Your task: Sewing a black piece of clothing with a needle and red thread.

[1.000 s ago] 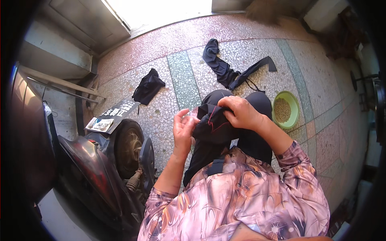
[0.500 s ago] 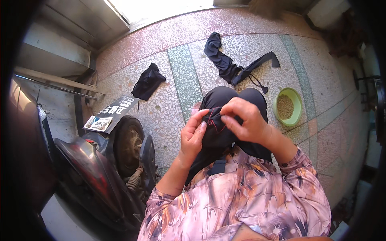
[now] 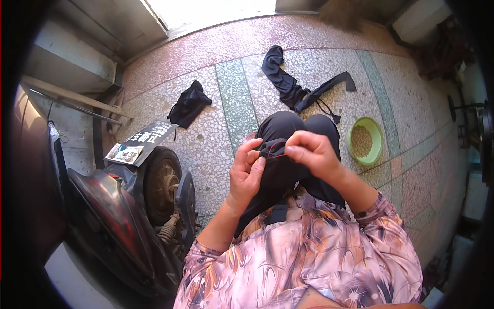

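Observation:
My left hand [image 3: 248,172] and my right hand [image 3: 311,153] hold a piece of black cloth [image 3: 278,175] over my lap. A thin red thread [image 3: 275,153] runs between the fingertips of both hands along the cloth's upper edge. The right hand pinches the thread and cloth from the right. From the left, my other hand's fingers curl around the fabric. My knees in black trousers [image 3: 298,126] lie just beyond the hands.
A green bowl [image 3: 366,140] with brownish contents stands on the terrazzo floor at the right. Black cloth pieces lie ahead [image 3: 288,82] and at the left [image 3: 189,103]. A scooter's rear wheel [image 3: 160,183] and number plate [image 3: 139,144] are close on my left.
Both hands have moved closer together and lower on the cloth. The right hand has shifted from gripping the cloth's top to pinching the thread near the left fingers.

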A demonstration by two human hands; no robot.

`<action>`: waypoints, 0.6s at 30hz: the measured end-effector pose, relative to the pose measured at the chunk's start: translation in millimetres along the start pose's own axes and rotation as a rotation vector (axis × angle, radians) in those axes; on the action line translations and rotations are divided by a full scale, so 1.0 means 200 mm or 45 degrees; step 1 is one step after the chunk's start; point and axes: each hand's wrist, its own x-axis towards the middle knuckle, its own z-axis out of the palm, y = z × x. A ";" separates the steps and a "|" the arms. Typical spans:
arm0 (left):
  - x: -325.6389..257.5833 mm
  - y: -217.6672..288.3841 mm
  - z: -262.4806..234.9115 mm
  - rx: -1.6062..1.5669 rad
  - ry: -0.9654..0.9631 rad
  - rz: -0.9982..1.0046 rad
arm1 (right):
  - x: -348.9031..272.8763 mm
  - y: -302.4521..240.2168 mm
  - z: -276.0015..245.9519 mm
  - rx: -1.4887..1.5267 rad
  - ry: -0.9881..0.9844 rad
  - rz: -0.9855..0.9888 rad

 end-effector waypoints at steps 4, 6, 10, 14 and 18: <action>0.01 -0.02 0.00 0.095 -0.036 0.050 | 0.00 -0.01 -0.05 0.569 -0.052 0.379; 0.01 0.00 0.02 0.117 -0.006 0.011 | 0.00 0.00 -0.05 0.586 -0.047 0.387; 0.06 0.13 0.07 1.189 0.145 0.668 | 0.00 0.01 -0.02 0.586 -0.098 0.412; 0.03 0.26 0.13 1.076 0.101 0.888 | 0.00 -0.03 -0.01 0.605 -0.122 0.376; 0.10 0.24 0.12 1.044 -0.055 0.712 | -0.01 -0.05 -0.02 0.633 -0.133 0.346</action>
